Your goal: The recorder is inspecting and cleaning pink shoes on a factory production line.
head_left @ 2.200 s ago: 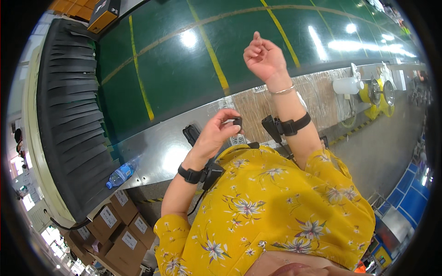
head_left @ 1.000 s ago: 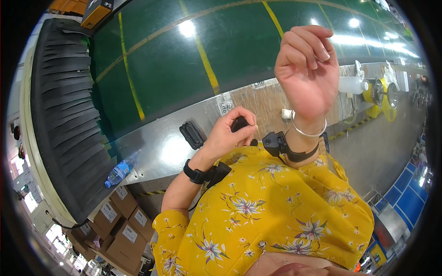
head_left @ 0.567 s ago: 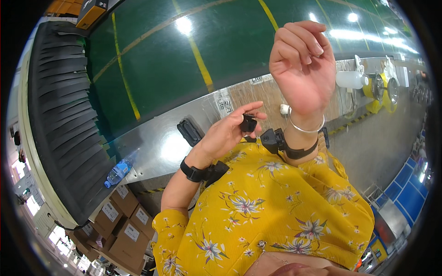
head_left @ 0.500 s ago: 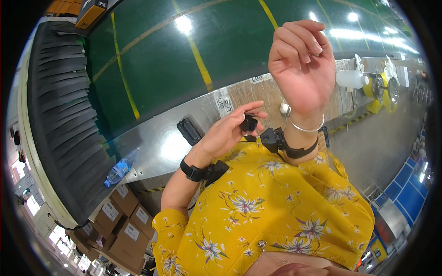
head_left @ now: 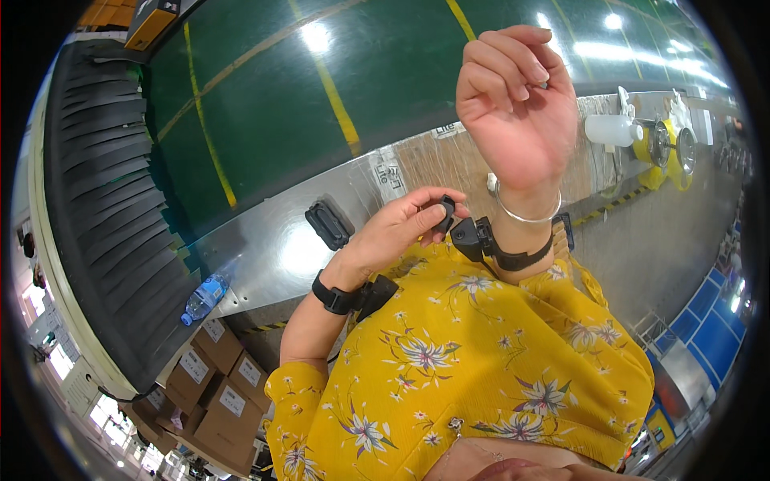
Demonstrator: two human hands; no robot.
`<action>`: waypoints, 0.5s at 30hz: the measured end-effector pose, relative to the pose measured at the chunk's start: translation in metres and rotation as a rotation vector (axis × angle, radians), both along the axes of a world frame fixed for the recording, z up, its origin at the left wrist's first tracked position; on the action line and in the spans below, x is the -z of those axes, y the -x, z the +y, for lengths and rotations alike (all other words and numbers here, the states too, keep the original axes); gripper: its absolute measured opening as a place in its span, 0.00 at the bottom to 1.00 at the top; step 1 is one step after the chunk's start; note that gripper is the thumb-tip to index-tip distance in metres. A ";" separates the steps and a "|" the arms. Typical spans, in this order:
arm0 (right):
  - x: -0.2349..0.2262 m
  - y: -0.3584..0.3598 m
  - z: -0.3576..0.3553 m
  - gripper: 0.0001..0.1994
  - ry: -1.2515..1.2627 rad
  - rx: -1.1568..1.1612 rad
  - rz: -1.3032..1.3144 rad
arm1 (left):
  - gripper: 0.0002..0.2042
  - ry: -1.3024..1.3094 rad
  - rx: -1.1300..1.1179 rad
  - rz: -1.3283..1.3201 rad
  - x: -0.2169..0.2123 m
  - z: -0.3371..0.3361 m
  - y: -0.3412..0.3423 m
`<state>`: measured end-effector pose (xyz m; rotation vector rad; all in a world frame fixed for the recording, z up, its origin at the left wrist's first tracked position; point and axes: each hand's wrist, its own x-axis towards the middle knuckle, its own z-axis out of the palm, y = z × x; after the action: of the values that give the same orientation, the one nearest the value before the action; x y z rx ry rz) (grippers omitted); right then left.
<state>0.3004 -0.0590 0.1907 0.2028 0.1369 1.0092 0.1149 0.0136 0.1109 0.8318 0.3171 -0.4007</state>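
Observation:
My left hand [head_left: 397, 227] pinches a small black plastic piece [head_left: 447, 210] between thumb and fingers, close to my right wrist; its kind is not clear. Raised over the bench edge, my right hand [head_left: 517, 112] has its palm showing and its fingers loosely curled, with nothing visible in them. A silver bangle [head_left: 531, 216] circles the right wrist. Below it a black strap [head_left: 521, 259] carries a small black device [head_left: 468, 241], near the left fingertips. Another black strap with a device [head_left: 345, 298] sits on my left wrist. A black oblong case [head_left: 327, 225] lies on the metal surface beside my left hand.
Beyond the metal ledge [head_left: 249, 264] runs a green belt surface [head_left: 265, 112] with yellow lines. A black strip curtain [head_left: 104, 208], a blue-labelled bottle [head_left: 206, 299] and cardboard boxes [head_left: 228, 417] are at left. A white bottle [head_left: 612, 130] and yellow-wrapped reels [head_left: 662, 148] stand at right.
My left fingers have closed around the small black piece, turning it and bringing it nearer my right wrist. My right hand has shifted slightly left.

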 end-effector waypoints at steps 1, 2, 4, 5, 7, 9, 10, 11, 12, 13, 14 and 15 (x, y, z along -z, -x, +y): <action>0.000 0.000 0.000 0.08 0.001 0.001 0.001 | 0.17 -0.051 0.027 -0.003 -0.002 0.000 -0.001; 0.001 0.000 0.000 0.08 0.005 0.005 0.003 | 0.16 -0.103 0.052 -0.007 -0.003 0.000 -0.002; 0.003 0.000 0.000 0.09 0.008 0.009 0.005 | 0.16 -0.122 0.080 -0.006 -0.003 0.001 -0.002; 0.004 0.000 0.000 0.08 0.009 0.011 0.003 | 0.16 -0.143 0.106 -0.006 -0.004 0.002 -0.002; 0.004 0.000 0.000 0.08 0.010 0.014 0.002 | 0.16 -0.126 0.066 0.009 -0.007 -0.001 -0.003; 0.005 0.000 0.000 0.08 0.028 0.017 -0.004 | 0.16 -0.109 0.026 0.023 -0.008 -0.002 -0.003; 0.005 0.000 0.000 0.08 0.029 0.017 -0.003 | 0.16 -0.108 0.031 0.032 -0.008 -0.001 -0.003; 0.005 0.000 0.000 0.08 0.032 0.017 -0.004 | 0.16 -0.107 0.036 0.039 -0.008 -0.001 -0.003; 0.006 0.000 0.000 0.08 0.036 0.016 -0.006 | 0.16 -0.106 0.037 0.040 -0.008 0.000 -0.003; 0.007 0.000 0.000 0.08 0.037 0.017 -0.005 | 0.16 -0.089 0.065 0.051 -0.010 0.002 -0.003; 0.007 0.000 0.000 0.08 0.036 0.016 -0.001 | 0.16 -0.074 0.092 0.062 -0.011 0.003 -0.003; 0.007 -0.001 0.000 0.08 0.036 0.014 0.003 | 0.16 -0.073 0.093 0.063 -0.012 0.003 -0.002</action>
<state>0.3011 -0.0592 0.1835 0.1726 0.1561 0.9915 0.1172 0.0171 0.1228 0.9088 0.3543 -0.5049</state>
